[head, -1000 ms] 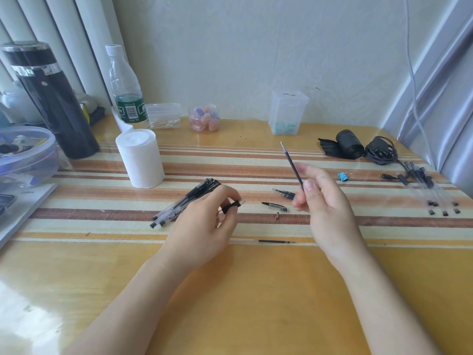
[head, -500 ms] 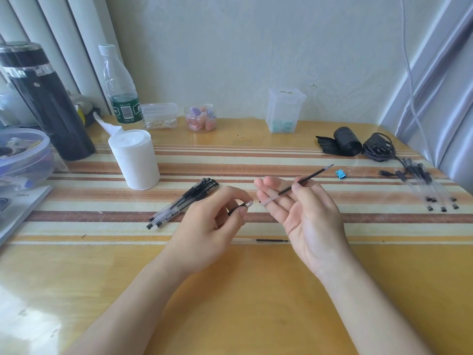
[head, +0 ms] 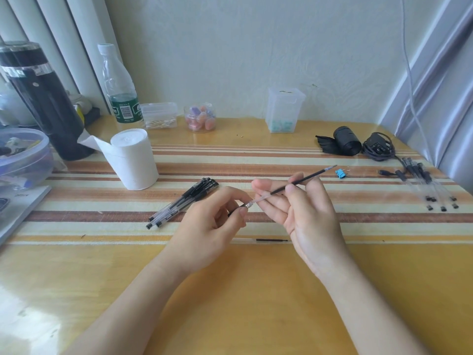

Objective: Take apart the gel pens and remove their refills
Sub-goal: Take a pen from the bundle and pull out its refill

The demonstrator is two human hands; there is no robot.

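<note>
My right hand pinches a thin black refill between thumb and fingers; the refill slants up to the right with its tip near a blue clip. My left hand pinches a small black pen piece at the refill's lower, clear end. A bundle of whole black gel pens lies on the striped mat left of my left hand. Another loose refill lies on the table under my hands. Several emptied clear pen barrels lie at the far right.
A tissue roll stands behind the pen bundle. At the back stand a black flask, a water bottle, a cotton-swab box, a small jar and a clear box. A black roll, a charger and a blue clip lie at right.
My right hand swung the refill from pointing upward to slanting sideways and brought its lower end to my left hand's fingers. The left hand kept its black piece and rose slightly.
</note>
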